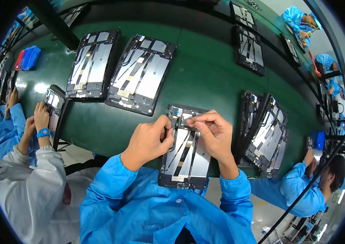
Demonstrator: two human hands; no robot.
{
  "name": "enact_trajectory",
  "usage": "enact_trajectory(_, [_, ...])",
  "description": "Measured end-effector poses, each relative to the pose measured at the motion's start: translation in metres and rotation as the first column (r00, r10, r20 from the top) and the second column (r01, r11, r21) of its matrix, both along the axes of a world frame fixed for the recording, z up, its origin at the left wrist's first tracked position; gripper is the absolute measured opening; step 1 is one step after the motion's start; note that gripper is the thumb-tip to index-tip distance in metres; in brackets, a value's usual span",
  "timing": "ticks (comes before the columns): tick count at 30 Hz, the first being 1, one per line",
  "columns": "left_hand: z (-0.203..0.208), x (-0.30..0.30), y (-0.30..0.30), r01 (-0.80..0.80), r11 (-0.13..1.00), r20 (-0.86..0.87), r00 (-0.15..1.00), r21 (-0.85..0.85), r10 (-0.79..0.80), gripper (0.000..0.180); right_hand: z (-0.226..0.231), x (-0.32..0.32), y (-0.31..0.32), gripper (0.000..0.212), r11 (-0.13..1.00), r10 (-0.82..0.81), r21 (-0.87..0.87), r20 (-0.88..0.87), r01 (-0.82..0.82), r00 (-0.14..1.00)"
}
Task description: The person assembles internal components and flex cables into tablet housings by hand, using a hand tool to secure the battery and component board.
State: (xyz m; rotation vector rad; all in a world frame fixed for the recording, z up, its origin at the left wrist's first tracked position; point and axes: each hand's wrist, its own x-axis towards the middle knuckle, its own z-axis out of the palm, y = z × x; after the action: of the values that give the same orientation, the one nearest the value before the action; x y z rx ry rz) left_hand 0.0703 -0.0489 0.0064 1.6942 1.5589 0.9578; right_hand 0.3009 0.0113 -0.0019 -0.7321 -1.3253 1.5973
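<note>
An opened tablet (200, 156) with its inner metal plates and dark ribbon cables exposed is in front of me, its far end by the green table's edge and its near end against my body. My left hand (150, 140) is closed beside the tablet's upper left edge, thumb and index finger bent together; what they hold, if anything, is hidden. Over the tablet's top end, my right hand (215, 132) is closed in a pinch. Between its thumb and fingertips is a small thin piece too fine to name, just above a pale rectangular part.
Two opened tablets (142, 75) lie side by side at the far left of the green table (198, 69). More are stacked (266, 134) at the right, and others (249, 51) farther back. A blue bin (30, 57) stands far left. Co-workers sit on both sides; one at left handles a tablet (54, 101).
</note>
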Motion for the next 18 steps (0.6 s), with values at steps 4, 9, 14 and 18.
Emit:
enact_trajectory(4, [-0.005, 0.002, 0.001, -0.031, 0.995, -0.050, 0.998, 0.097, 0.036, 0.014, -0.001, 0.002, 0.000, 0.014, 0.999, 0.005, 0.035, -0.010, -0.005, 1.000])
enact_trajectory(9, [0.001, -0.008, 0.004, 0.004, 0.997, 0.040, 0.999, -0.072, -0.001, 0.014, 0.002, 0.005, -0.003, 0.016, 0.999, -0.014, 0.043, 0.091, 0.011, 0.996])
enact_trajectory(14, [0.008, -0.023, 0.015, 0.111, 0.956, 0.172, 0.983, -0.271, -0.066, 0.015, 0.006, 0.019, -0.001, 0.023, 0.980, -0.095, 0.199, 0.390, 0.017, 0.916])
enact_trajectory(18, [0.006, -0.032, 0.021, 0.233, 0.899, 0.313, 0.943, -0.370, -0.116, 0.017, 0.004, 0.024, -0.001, 0.026, 0.979, -0.086, 0.204, 0.403, 0.002, 0.911])
